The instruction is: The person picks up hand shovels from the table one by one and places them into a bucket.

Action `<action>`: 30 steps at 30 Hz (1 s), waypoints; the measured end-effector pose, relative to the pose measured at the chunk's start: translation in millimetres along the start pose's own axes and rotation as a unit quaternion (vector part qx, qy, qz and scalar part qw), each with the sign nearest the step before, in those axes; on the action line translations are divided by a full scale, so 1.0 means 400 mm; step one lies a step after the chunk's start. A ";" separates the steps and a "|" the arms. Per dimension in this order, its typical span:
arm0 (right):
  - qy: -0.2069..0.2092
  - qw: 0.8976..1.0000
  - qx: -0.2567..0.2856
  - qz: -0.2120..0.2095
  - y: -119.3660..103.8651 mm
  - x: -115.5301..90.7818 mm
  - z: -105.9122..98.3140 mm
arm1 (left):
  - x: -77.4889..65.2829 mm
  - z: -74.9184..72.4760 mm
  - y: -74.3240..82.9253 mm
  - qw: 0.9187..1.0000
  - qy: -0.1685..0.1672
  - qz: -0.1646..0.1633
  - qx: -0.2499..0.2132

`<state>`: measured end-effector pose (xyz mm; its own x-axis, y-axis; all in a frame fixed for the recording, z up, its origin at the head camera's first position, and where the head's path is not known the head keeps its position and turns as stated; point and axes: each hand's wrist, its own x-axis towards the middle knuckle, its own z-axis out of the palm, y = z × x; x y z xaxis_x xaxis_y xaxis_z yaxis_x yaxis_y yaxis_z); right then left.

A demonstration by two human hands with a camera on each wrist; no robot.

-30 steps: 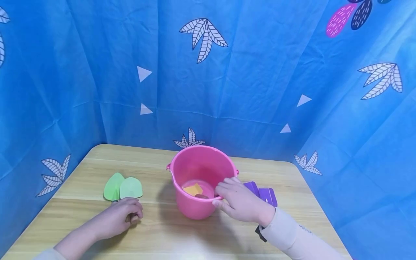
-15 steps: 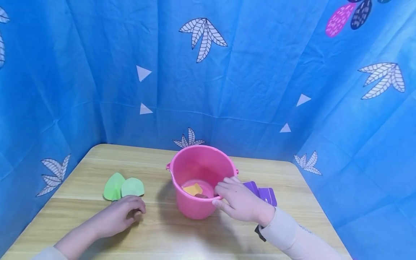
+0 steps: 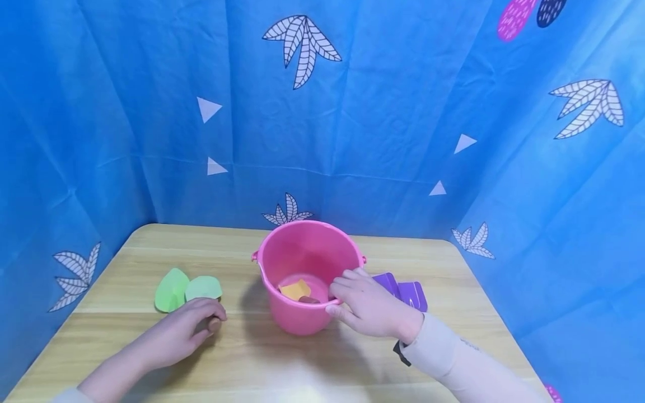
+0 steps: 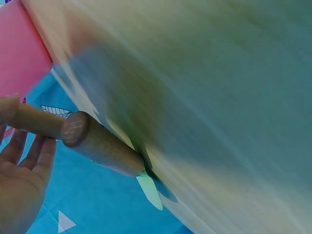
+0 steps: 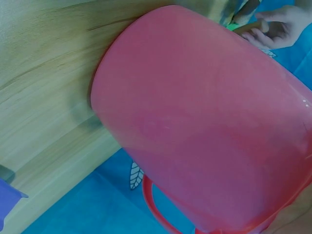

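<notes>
In the head view my right hand [image 3: 373, 307] grips the near right rim of a pink bucket [image 3: 299, 316], thumb outside and fingers over the edge. Inside the bucket lie a yellow piece [image 3: 296, 290] and a brown piece [image 3: 309, 300]. My left hand [image 3: 183, 333] is left of the bucket, by two small shovels: one with a bright green pointed blade [image 3: 171, 290], one with a pale green rounded blade [image 3: 204, 287]. In the left wrist view, thumb and fingers pinch a light wooden handle [image 4: 36, 121]. A second wooden handle [image 4: 107, 151] lies nearer the camera, apart from the fingers.
Two purple blades [image 3: 413, 295] lie on the wooden table [image 3: 242, 375] right of the bucket, partly behind the right hand. The bucket's handle [image 5: 156, 209] hangs down its side in the right wrist view. A blue patterned cloth [image 3: 302, 123] surrounds the table's back and sides.
The left hand has shifted slightly right and up, and the pale green blade has moved a little away from the bright green one. The right hand keeps its grip. The head view has tilted slightly.
</notes>
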<state>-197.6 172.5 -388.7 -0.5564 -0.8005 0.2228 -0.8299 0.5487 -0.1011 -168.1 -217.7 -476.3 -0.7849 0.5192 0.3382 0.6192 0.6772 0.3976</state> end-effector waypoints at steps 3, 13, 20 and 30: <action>-0.002 1.000 0.004 0.003 0.001 -0.005 -0.001 | 0.005 0.000 0.007 1.000 0.006 -0.007 -0.006; 0.000 1.000 0.008 0.004 0.003 -0.017 -0.004 | 0.018 -0.004 0.027 0.999 0.007 -0.032 -0.030; 0.001 1.000 0.004 -0.003 0.004 -0.011 -0.004 | 0.023 -0.018 0.028 0.998 0.039 -0.025 -0.041; -0.006 1.000 -0.004 -0.004 0.008 -0.005 -0.013 | 0.038 -0.041 0.041 0.997 0.059 -0.034 -0.040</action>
<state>-198.9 177.0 -384.3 -0.5511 -0.8073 0.2110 -0.8334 0.5450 -0.0916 -169.4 -207.3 -450.7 -0.8200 0.4058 0.4035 0.5681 0.6621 0.4887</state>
